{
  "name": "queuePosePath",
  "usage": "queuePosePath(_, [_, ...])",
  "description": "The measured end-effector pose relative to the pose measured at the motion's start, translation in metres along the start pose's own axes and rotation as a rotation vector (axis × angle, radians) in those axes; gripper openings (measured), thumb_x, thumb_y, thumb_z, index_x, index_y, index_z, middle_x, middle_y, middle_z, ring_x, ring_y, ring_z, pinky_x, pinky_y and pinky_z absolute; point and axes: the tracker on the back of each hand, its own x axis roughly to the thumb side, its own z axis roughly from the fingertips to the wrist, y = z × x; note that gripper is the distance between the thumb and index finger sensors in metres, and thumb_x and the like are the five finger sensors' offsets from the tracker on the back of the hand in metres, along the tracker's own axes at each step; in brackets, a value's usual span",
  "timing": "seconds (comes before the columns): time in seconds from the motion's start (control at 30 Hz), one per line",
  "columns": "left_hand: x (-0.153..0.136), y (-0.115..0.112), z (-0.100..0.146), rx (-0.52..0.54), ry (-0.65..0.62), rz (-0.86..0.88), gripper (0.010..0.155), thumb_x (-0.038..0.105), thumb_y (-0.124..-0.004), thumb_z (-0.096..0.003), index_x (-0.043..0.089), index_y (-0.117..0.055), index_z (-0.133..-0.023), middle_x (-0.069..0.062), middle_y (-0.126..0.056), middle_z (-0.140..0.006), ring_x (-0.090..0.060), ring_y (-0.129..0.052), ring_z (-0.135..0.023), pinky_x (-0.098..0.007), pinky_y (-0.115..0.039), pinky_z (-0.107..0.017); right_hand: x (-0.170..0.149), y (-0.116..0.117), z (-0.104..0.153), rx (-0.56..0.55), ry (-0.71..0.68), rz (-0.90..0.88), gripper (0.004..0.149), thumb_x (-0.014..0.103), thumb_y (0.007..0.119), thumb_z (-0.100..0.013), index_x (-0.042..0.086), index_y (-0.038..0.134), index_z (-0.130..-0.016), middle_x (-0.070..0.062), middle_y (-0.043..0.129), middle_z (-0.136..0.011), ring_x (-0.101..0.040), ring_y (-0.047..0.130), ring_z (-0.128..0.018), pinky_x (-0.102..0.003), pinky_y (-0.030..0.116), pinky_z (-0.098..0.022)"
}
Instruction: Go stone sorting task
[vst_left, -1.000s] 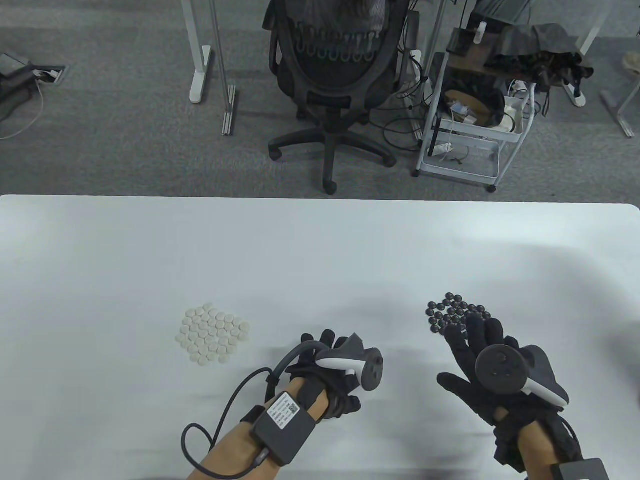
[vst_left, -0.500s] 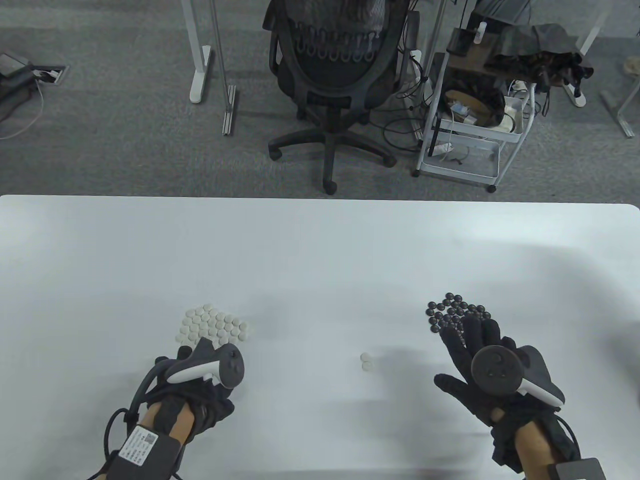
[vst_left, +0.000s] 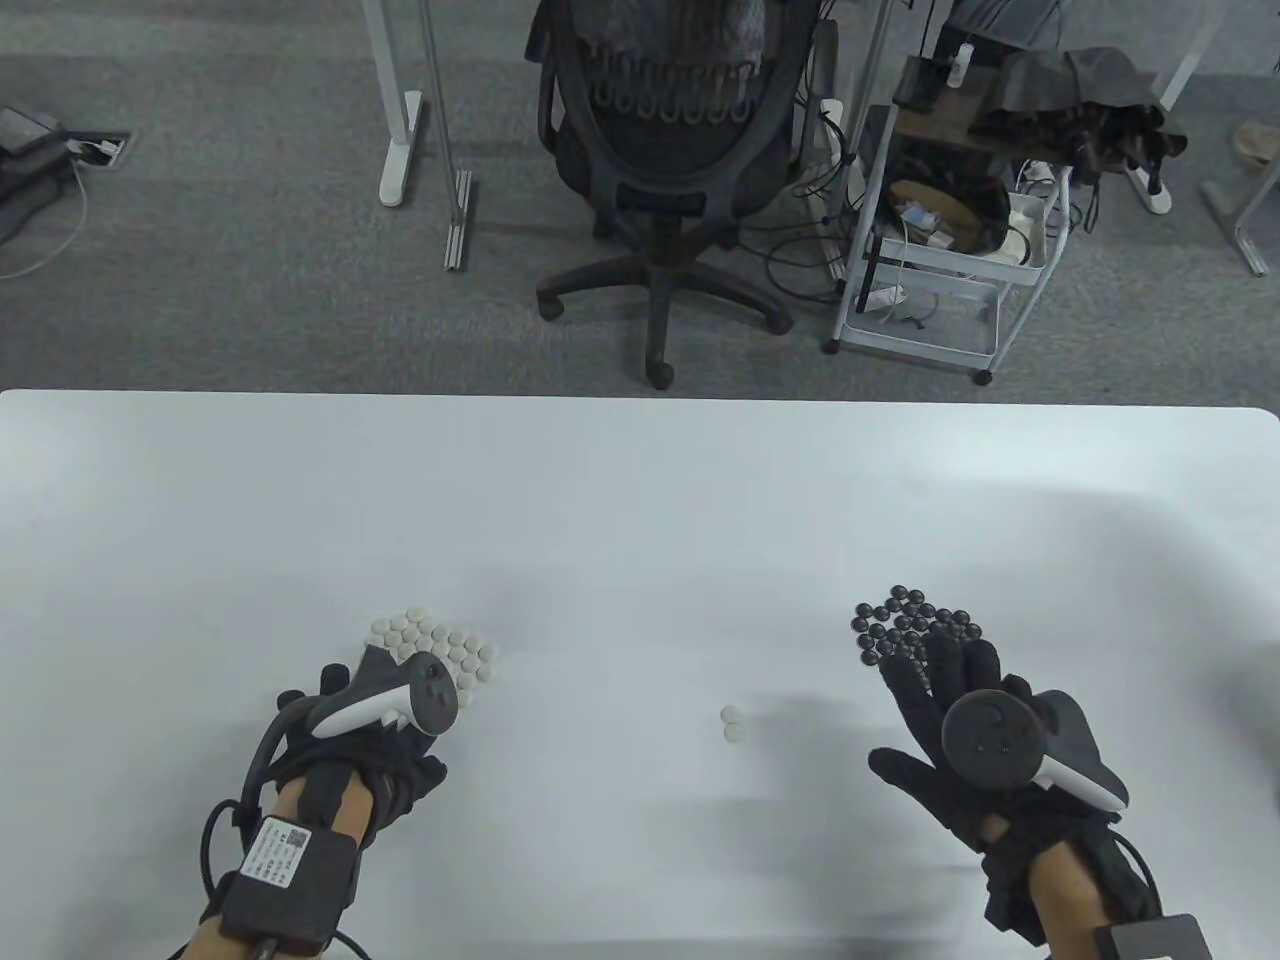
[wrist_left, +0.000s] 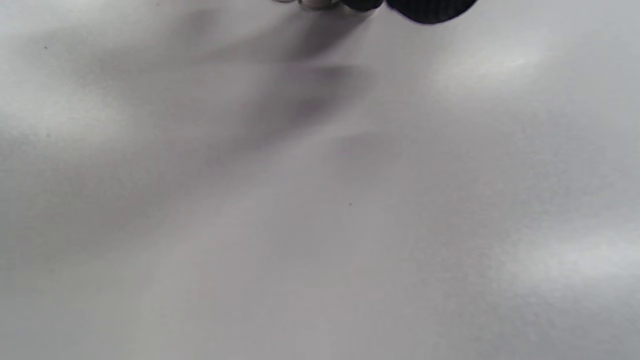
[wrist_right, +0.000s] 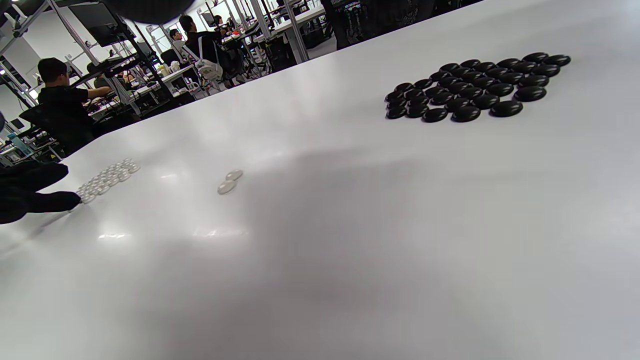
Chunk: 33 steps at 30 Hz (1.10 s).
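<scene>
Since half a second ago the left hand (vst_left: 375, 745) has slid a little further up and left, so that it now covers the near edge of the white stone pile (vst_left: 435, 640); a second ago it was over at the middle of the table (vst_left: 640, 480), where two stray white stones (vst_left: 734, 722) now lie touching each other, well apart from both piles. The right hand (vst_left: 985, 745) has barely shifted. It rests flat with fingers spread, gripping nothing, its fingertips (vst_left: 950, 650) over the near side of the black stone pile (vst_left: 915, 625). Whether the left hand's grip is closed on a stone I cannot tell: the tracker hides its fingers from above, and the left wrist view catches only a dark fingertip (wrist_left: 430, 10) at its top edge. To my eye the sorting is nearly done, with just the stray pair left to join the white pile. The risk from here is a careless sweep: the left hand sits right on the tidy white cluster and could scatter it on lifting, and smooth stones slip easily from gloved fingers. A white label on the left wrist box (vst_left: 283, 850) carries print too small to read.
</scene>
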Motion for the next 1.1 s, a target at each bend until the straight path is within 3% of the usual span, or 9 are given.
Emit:
queuePosePath(0.07, [0.000, 0.011, -0.001, -0.021, 0.018, 0.031, 0.064, 0.043, -0.046, -0.0578, 0.027, -0.032, -0.118, -0.034, 0.017, -0.107, -0.061, 0.018, -0.088, -0.084, 0.000, -0.054, -0.001, -0.001, 0.000, -0.003, 0.001, -0.004, 0.084, 0.055, 0.054, -0.055, 0.010, 0.011, -0.113, -0.034, -0.009, -0.105, -0.059, -0.012, -0.086, -0.080, 0.005, -0.055])
queuePosePath(0.17, [0.008, 0.037, 0.007, 0.047, -0.006, 0.093, 0.064, 0.044, -0.047, -0.0580, 0.026, -0.035, -0.119, -0.034, 0.017, -0.108, -0.061, 0.018, -0.088, -0.084, 0.000, -0.055, -0.002, -0.001, 0.000, -0.003, 0.004, -0.007, 0.084, 0.055, 0.054, -0.055, 0.010, 0.011, -0.113, -0.034, -0.009, -0.105, -0.059, -0.012, -0.086, -0.080, 0.005, -0.055])
queuePosePath(0.27, [0.031, 0.067, 0.014, 0.102, -0.071, 0.158, 0.067, 0.047, -0.047, -0.0580, 0.023, -0.042, -0.120, -0.033, 0.013, -0.111, -0.061, 0.017, -0.089, -0.084, 0.000, -0.055, -0.001, -0.002, 0.001, -0.005, 0.005, -0.007, 0.084, 0.055, 0.054, -0.055, 0.010, 0.011, -0.113, -0.034, -0.009, -0.105, -0.059, -0.012, -0.086, -0.080, 0.005, -0.055])
queuePosePath(0.4, [0.076, 0.085, 0.011, 0.094, -0.168, 0.130, 0.067, 0.048, -0.047, -0.0580, 0.021, -0.055, -0.118, -0.033, 0.007, -0.115, -0.062, 0.013, -0.091, -0.084, -0.003, -0.057, -0.002, -0.002, 0.001, -0.009, 0.003, -0.005, 0.085, 0.055, 0.054, -0.055, 0.010, 0.011, -0.113, -0.034, -0.009, -0.105, -0.059, -0.012, -0.086, -0.080, 0.005, -0.055])
queuePosePath(0.67, [0.188, 0.075, -0.005, 0.034, -0.372, -0.093, 0.065, 0.048, -0.046, -0.0580, 0.024, -0.058, -0.117, -0.034, 0.004, -0.116, -0.062, 0.010, -0.092, -0.084, -0.006, -0.058, -0.003, -0.003, 0.001, -0.003, 0.009, -0.011, 0.084, 0.055, 0.054, -0.055, 0.010, 0.011, -0.113, -0.034, -0.009, -0.105, -0.059, -0.012, -0.086, -0.080, 0.005, -0.055])
queuePosePath(0.83, [0.242, 0.063, -0.022, 0.021, -0.444, -0.123, 0.064, 0.048, -0.044, -0.0577, 0.028, -0.045, -0.119, -0.033, 0.011, -0.113, -0.062, 0.014, -0.090, -0.084, -0.004, -0.057, -0.002, -0.003, 0.002, -0.003, 0.008, -0.010, 0.084, 0.055, 0.054, -0.055, 0.010, 0.011, -0.113, -0.034, -0.009, -0.105, -0.059, -0.012, -0.086, -0.080, 0.005, -0.055])
queuePosePath(0.97, [0.254, 0.056, -0.035, 0.023, -0.385, -0.185, 0.066, 0.047, -0.042, -0.0568, 0.027, -0.040, -0.119, -0.033, 0.015, -0.111, -0.061, 0.017, -0.089, -0.085, -0.002, -0.056, -0.003, -0.003, 0.002, -0.005, 0.006, -0.012, 0.084, 0.055, 0.054, -0.055, 0.010, 0.011, -0.113, -0.034, -0.009, -0.105, -0.059, -0.012, -0.086, -0.080, 0.005, -0.055])
queuePosePath(1.1, [0.232, 0.062, -0.041, 0.035, -0.333, -0.145, 0.065, 0.048, -0.041, -0.0564, 0.028, -0.041, -0.119, -0.033, 0.014, -0.111, -0.062, 0.017, -0.089, -0.085, -0.002, -0.056, -0.003, -0.005, 0.003, -0.010, 0.002, -0.018, 0.084, 0.055, 0.054, -0.055, 0.010, 0.011, -0.113, -0.034, -0.009, -0.105, -0.059, -0.012, -0.086, -0.080, 0.005, -0.055])
